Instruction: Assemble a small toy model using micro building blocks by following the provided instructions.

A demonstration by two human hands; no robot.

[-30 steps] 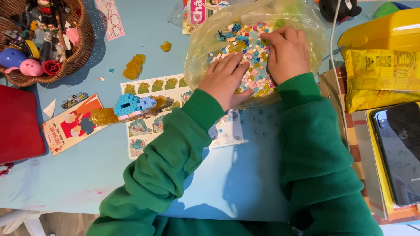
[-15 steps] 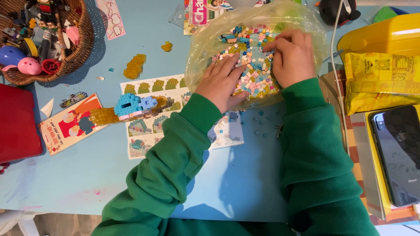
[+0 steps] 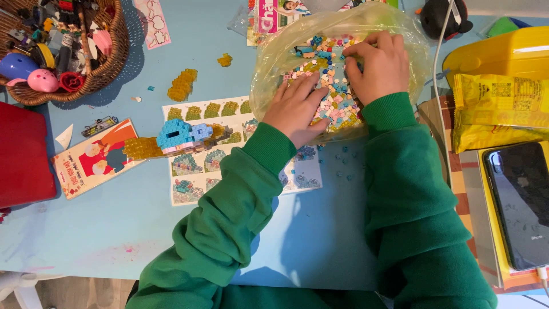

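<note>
Both arms wear green sleeves. My left hand (image 3: 298, 107) lies flat, fingers spread, on a pile of tiny coloured building blocks (image 3: 330, 60) inside a clear plastic bag (image 3: 274, 51). My right hand (image 3: 380, 64) rests on the same pile at the bag's right side, fingers curled; whether it pinches a block I cannot tell. To the left, a partly built blue and amber block model (image 3: 174, 137) lies on a printed instruction sheet (image 3: 194, 171).
A wicker basket (image 3: 111, 51) of small toys stands at top left. A red case (image 3: 20, 154) lies at the left edge, a small picture card (image 3: 94, 157) beside it. Yellow packets (image 3: 497, 109) and a dark phone (image 3: 523, 203) lie at right. Amber block clusters (image 3: 182, 84) sit on the blue table (image 3: 114, 229).
Both hands have shifted slightly over the block pile; the left hand has spread flatter, and the right hand has moved a little up and to the right.
</note>
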